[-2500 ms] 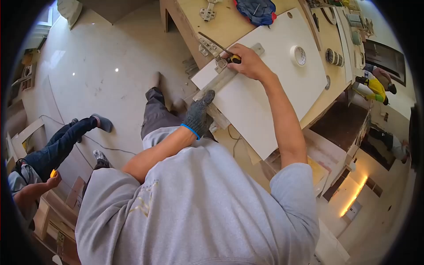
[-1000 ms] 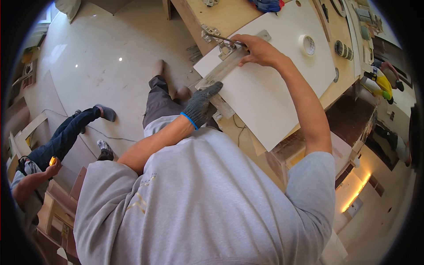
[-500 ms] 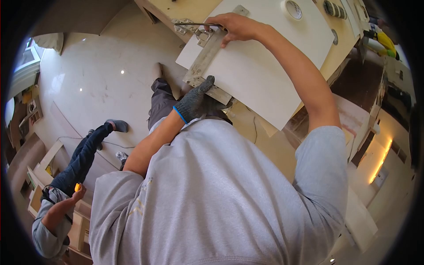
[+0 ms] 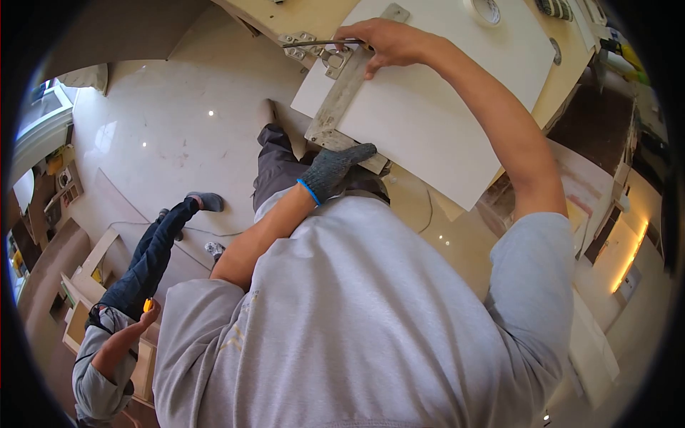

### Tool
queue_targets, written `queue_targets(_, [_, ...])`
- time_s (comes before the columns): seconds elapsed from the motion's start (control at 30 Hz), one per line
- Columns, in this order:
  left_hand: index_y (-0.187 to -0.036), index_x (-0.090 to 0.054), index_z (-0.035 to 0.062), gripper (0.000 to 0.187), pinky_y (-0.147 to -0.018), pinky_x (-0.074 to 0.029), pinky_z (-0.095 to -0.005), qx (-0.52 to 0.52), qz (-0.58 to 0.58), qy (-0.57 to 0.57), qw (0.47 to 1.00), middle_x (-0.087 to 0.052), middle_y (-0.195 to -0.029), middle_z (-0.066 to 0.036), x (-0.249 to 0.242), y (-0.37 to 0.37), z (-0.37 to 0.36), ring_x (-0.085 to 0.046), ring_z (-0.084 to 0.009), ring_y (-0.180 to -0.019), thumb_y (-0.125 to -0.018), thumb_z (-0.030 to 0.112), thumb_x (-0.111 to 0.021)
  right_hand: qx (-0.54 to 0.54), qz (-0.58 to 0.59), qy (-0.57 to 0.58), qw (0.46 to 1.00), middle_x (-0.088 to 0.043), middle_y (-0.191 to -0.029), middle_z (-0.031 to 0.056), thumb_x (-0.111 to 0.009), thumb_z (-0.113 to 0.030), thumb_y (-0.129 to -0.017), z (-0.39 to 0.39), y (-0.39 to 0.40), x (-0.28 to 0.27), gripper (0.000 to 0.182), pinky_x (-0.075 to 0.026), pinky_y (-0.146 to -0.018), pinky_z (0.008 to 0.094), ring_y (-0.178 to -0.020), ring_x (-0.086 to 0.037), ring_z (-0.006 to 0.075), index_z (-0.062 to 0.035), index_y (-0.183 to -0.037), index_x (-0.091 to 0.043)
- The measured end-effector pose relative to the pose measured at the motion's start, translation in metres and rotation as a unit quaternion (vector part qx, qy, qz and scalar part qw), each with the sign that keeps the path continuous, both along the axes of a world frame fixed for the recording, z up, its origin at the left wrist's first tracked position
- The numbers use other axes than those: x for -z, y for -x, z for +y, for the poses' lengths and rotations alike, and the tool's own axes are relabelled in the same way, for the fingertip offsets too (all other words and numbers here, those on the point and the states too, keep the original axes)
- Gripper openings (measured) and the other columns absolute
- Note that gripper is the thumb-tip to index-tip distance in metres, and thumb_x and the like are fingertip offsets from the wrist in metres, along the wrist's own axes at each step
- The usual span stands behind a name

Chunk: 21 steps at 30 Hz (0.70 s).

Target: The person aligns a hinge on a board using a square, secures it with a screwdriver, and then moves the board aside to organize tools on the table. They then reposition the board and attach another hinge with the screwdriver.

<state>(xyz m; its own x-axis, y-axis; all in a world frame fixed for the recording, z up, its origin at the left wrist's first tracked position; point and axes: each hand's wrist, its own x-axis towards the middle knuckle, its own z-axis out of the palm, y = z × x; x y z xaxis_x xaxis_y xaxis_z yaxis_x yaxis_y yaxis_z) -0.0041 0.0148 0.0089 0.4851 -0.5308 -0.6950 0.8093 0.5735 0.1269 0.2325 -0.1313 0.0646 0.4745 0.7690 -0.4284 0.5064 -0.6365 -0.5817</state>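
Head view: two hands work a metal square at a white panel's edge

My bare right hand (image 4: 389, 43) grasps a screwdriver (image 4: 314, 43), its shaft crossing near the hinge (image 4: 334, 63), while the thumb reaches down to the metal square (image 4: 345, 89) lying on the white panel (image 4: 435, 121), atop the bench (image 4: 260, 13). My gloved left hand (image 4: 332, 167) lays its thumb over the short leg; its fingers are hidden, so I cannot tell how tightly they close. I judge light, even pressure at both ends best, with the short leg flush to the edge and the tip clear of skin. The right elbow bends wide; the left forearm angles inward, low.
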Motion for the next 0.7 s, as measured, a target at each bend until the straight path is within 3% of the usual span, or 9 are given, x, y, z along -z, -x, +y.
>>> queue_targets(0.4, [-0.126,-0.056,0.001,0.041,-0.078,-0.066,-0.0437,0.019,0.006,-0.056,0.998,-0.065,-0.117,-0.015,-0.001,-0.001,-0.002,-0.069,-0.029,-0.102,-0.089,0.006,-0.074,0.005,-0.002,-0.039,0.999,-0.066,-0.113,0.0107,-0.086,-0.003,-0.063,-0.008,0.0,0.014,0.07,-0.049,-0.089,0.043,-0.107,-0.062,0.0307,-0.0138,-0.126,-0.056])
queue_targets(0.6, [-0.126,-0.057,0.0007,0.041,-0.08,-0.064,-0.0392,0.035,0.014,-0.072,0.997,-0.066,-0.115,-0.014,-0.014,-0.009,-0.003,-0.07,-0.0273,-0.1,-0.089,0.006,-0.074,0.013,0.018,0.003,1.0,-0.066,-0.115,0.0124,-0.086,-0.005,-0.064,-0.005,0.002,0.0,0.071,-0.049,-0.091,0.0432,-0.11,-0.062,0.0317,-0.0132,-0.128,-0.056])
queue_targets(0.7, [-0.126,-0.056,0.0005,0.042,-0.081,-0.063,-0.0377,-0.014,-0.007,-0.076,0.997,-0.066,-0.116,-0.014,-0.007,-0.004,-0.008,-0.07,-0.0273,-0.098,-0.089,0.006,-0.074,-0.004,-0.013,-0.027,1.0,-0.066,-0.116,0.0128,-0.087,-0.007,-0.064,-0.008,0.001,0.004,0.072,-0.049,-0.091,0.0434,-0.108,-0.062,0.0326,-0.0133,-0.129,-0.056])
